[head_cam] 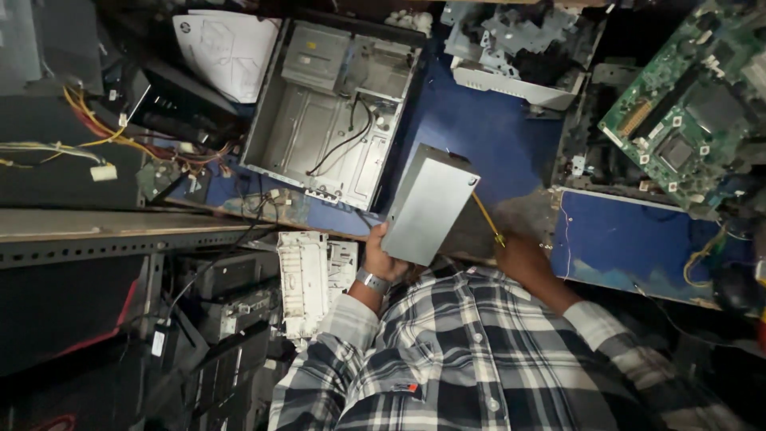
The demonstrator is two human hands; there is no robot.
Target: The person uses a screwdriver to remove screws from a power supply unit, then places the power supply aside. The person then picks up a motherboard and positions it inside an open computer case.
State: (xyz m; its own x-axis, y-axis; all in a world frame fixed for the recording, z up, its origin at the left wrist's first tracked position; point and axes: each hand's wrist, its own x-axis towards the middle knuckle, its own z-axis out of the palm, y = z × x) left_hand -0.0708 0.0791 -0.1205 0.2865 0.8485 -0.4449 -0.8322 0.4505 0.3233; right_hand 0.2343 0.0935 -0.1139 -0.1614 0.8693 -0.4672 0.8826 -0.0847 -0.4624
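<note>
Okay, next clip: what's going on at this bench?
A person in a plaid shirt holds a grey metal power supply box in the left hand, tilted up over the blue bench top. The right hand holds a yellow-handled screwdriver against the box's side. An opened desktop computer case lies behind, with a green motherboard to the right.
</note>
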